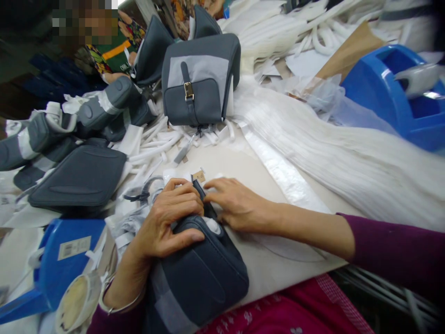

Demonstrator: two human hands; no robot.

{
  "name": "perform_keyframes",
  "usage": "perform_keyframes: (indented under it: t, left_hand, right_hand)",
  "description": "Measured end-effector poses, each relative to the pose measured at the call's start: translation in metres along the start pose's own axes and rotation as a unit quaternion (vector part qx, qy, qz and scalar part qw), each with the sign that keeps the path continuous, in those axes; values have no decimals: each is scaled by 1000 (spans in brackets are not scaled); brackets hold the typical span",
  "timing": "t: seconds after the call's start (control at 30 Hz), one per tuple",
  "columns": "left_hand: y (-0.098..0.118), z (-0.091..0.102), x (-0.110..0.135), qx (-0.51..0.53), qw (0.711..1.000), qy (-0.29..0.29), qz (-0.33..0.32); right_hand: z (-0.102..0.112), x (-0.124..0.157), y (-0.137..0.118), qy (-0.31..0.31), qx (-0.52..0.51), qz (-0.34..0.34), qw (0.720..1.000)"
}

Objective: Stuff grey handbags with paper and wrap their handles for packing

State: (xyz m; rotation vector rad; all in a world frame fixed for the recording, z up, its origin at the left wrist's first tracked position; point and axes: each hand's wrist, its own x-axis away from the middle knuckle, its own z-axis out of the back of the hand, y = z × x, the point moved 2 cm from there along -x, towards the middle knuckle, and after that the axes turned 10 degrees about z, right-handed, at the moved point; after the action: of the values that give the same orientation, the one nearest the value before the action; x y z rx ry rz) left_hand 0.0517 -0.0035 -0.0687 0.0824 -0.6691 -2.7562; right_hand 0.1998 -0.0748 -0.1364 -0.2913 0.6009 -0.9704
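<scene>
A dark blue-grey handbag (205, 278) lies tilted at the front edge of the table, partly against my lap. My left hand (174, 218) is wrapped over its upper end, thumb on the near side and fingers on the far side. White stuffing shows at the bag's opening. Close by on the right, my right hand (239, 204) pinches at a dark strip (204, 197) by the opening; its fingertips are partly hidden. A small brown tag (199, 176) sticks up behind the strip. Grey straps and clear plastic wrap (130, 225) bunch up left of my left hand.
A buckled handbag (194, 88) stands at the back, with several more bags (79, 176) at left. White foam sheets (313, 134) spread across the right. Blue plastic holders stand at right (375, 88) and lower left (69, 264), beside a tape roll (74, 301). A person (118, 53) is behind.
</scene>
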Motion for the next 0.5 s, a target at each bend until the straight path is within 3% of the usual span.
perform_keyframes:
  t: [0.1, 0.17, 0.27, 0.33, 0.5]
  left_hand:
    - [-1, 0, 1, 5, 1000, 0, -2]
    - [-1, 0, 1, 9, 1000, 4, -2]
    - [0, 1, 1, 10, 1000, 6, 0]
    - [1, 1, 2, 8, 1000, 8, -2]
    - [1, 3, 2, -2, 1000, 13, -4]
  right_hand:
    - [14, 6, 2, -5, 87, -194, 977]
    - [16, 9, 0, -47, 105, -261, 958]
    - [18, 9, -1, -69, 73, -295, 950]
    - [21, 7, 3, -51, 26, -308, 950]
    - [21, -4, 13, 94, -150, -309, 934]
